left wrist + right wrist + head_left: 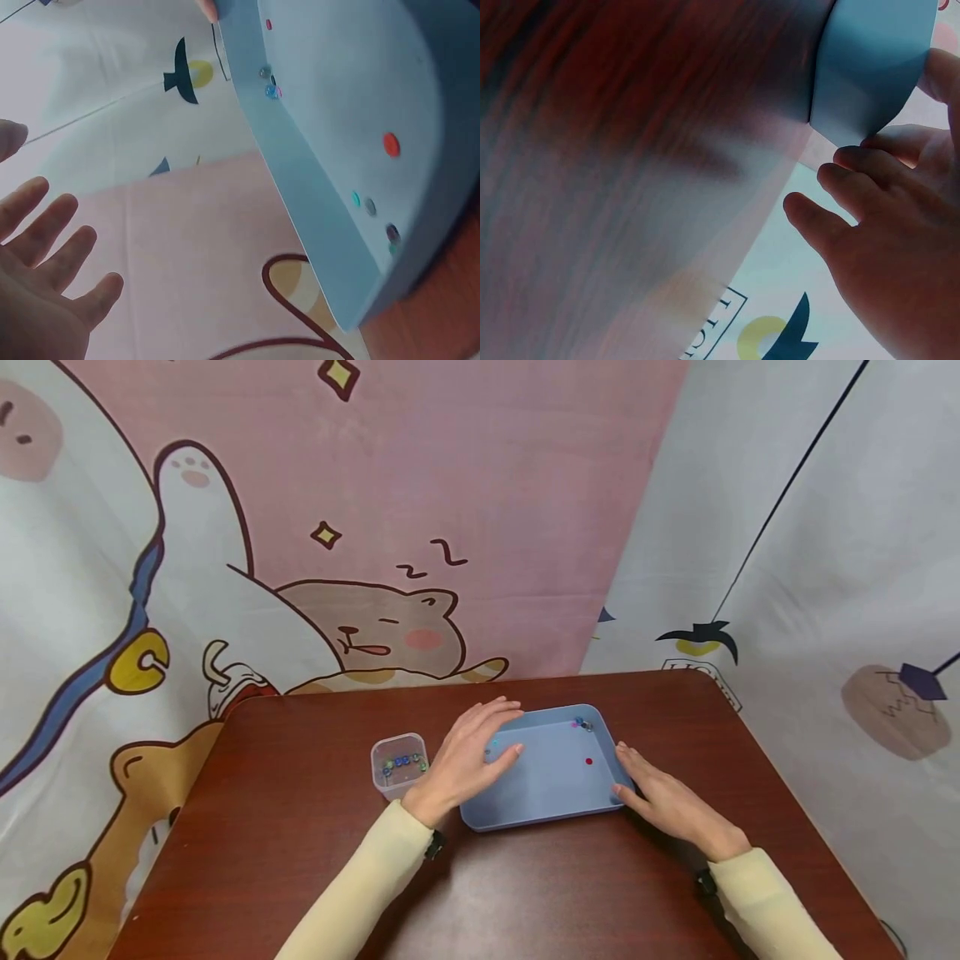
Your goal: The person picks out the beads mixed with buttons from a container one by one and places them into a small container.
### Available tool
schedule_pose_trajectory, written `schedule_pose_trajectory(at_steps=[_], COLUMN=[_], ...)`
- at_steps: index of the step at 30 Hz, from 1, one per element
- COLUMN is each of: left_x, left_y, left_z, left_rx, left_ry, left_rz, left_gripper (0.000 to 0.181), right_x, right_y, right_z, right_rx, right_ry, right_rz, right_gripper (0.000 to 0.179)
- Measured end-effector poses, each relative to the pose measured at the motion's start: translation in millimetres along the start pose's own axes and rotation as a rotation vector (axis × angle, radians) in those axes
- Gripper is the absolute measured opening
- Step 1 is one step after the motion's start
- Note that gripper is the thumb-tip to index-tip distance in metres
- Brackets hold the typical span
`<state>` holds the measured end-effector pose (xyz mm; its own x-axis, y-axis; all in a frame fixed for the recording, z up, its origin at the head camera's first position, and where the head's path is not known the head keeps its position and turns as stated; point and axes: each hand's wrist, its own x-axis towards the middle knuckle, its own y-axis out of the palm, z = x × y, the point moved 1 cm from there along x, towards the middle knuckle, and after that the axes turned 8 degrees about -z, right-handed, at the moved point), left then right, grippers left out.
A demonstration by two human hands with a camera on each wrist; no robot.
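Note:
A light blue tray (551,777) lies on the table with several small colored beads in it. Red (391,145), teal (355,199) and grey beads (370,207) show in the left wrist view, and a blue bead (271,91) sits with others by the far wall. Over the tray's left side hovers my left hand (468,760), its fingers spread and holding nothing; it hides part of the tray. My right hand (671,802) is at the tray's right edge, fingertips (847,155) right at the wall and fingers loosely extended.
Left of the tray stands a small clear plastic box (380,756) with several blue and green beads inside, close to my left wrist. The brown wooden table (300,827) ends at a printed cloth backdrop (525,527) behind and at the sides.

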<state>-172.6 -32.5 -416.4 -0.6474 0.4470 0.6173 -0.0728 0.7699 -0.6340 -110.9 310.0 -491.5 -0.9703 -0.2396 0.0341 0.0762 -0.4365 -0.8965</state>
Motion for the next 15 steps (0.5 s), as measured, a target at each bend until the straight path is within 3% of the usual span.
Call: schedule_pose_trajectory(at_steps=[5, 15], left_x=[16.3, 36.3], left_y=[18.6, 65.1], left_z=[-7.2, -7.9], left_rx=[0.0, 0.084], left_ry=[0.008, 0.002], left_rz=[0.097, 0.413], left_gripper=[0.05, 0.064], right_x=[-0.2, -0.6], right_y=[0.3, -0.4], right_z=[-1.0, 1.0], right_rx=[-0.001, 0.02], right_ry=[0.0, 0.003], right_rz=[0.0, 0.001], right_gripper=[0.079, 0.079])
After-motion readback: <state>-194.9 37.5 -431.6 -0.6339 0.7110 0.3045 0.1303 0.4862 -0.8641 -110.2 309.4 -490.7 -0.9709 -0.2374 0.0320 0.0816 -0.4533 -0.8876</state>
